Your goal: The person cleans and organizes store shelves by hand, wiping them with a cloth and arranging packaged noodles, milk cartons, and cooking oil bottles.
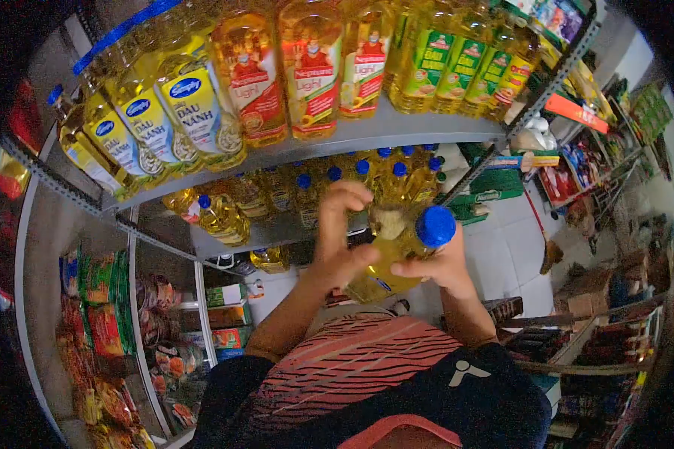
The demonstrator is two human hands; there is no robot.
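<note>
A bottle of yellow oil (397,258) with a blue cap is held tilted in front of the chest, its cap toward the right. My right hand (448,262) grips it near the cap, thumb across the bottle. At its left side is my left hand (342,236), with fingers raised and curved apart and the thumb pointing at the bottle; whether the thumb touches it I cannot tell. Something pale, perhaps a cloth or label, shows on the bottle's upper side.
Large oil bottles (311,75) line the upper grey shelf (307,150) ahead. Blue-capped bottles (228,221) stand on the shelf below. Packaged goods (105,299) fill racks at the left. White floor tiles (509,254), green boxes (494,183) and cartons (588,288) are at the right.
</note>
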